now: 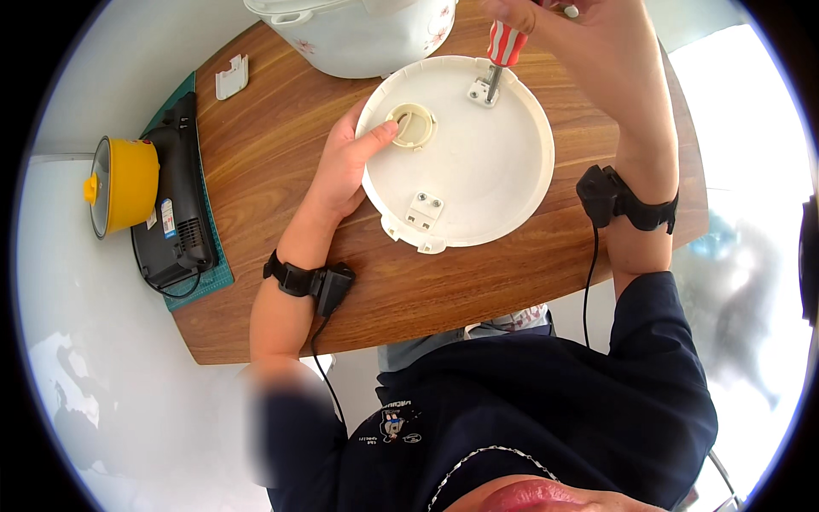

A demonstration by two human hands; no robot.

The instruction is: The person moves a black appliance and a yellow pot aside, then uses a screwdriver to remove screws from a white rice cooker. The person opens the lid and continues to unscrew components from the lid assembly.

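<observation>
A round white plastic cover (486,179) with a raised rim lies tilted over the wooden table in front of me. My left hand (345,166) grips its left edge, thumb on the inner face beside a small cream ring (412,126). In my right hand (580,38), raised at the far right, is a screwdriver (507,44) with a red and white handle. Its shaft points down, and the tip meets a small white bracket (483,92) near the cover's far rim. A second bracket (424,211) with two screws sits near the close rim.
Behind the cover stands a white rice cooker body (358,38) with flower prints. A small white plastic piece (231,78) lies at the far left. Along the left edge, a black appliance (175,205) and a yellow pot (132,186) rest by a green mat (217,275). Cables hang from both wrist straps.
</observation>
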